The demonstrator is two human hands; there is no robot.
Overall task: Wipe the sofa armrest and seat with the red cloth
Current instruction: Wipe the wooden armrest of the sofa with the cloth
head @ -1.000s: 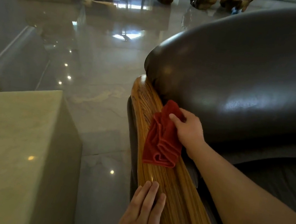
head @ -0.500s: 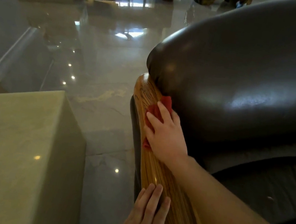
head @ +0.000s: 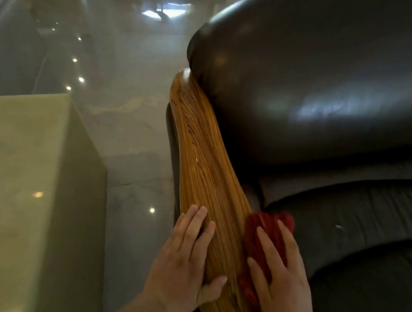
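The red cloth (head: 264,248) lies bunched on the inner edge of the wooden armrest (head: 207,172), where the wood meets the dark seat cushion (head: 365,235). The right hand (head: 279,283) lies flat on top of it, fingers spread and extended, palm pressing the cloth down rather than pinching it; red folds show past the fingertips and between the fingers. The left hand (head: 184,265) rests just beside it on the outer edge of the same armrest, open and flat, fingers together pointing along the wood, the thumb hooked over the top surface. It holds nothing. A strip of bare wood separates the two hands.

No brand, label or writing can be read anywhere.

The armrest is a long, glossy plank with strong striped grain in honey and brown tones, rounded at the far end and widening toward the person. Above it bulges a smooth, shiny, dark leather back cushion (head: 332,81), rounded like a bolster, with soft highlights. The seat cushion is darker and finely creased, and carries a few small pale specks. To the left stands a pale greenish stone-like block (head: 12,179) with a flat top and sharp edges. The floor (head: 134,123) is polished grey stone, reflecting small points of light and bright windows.
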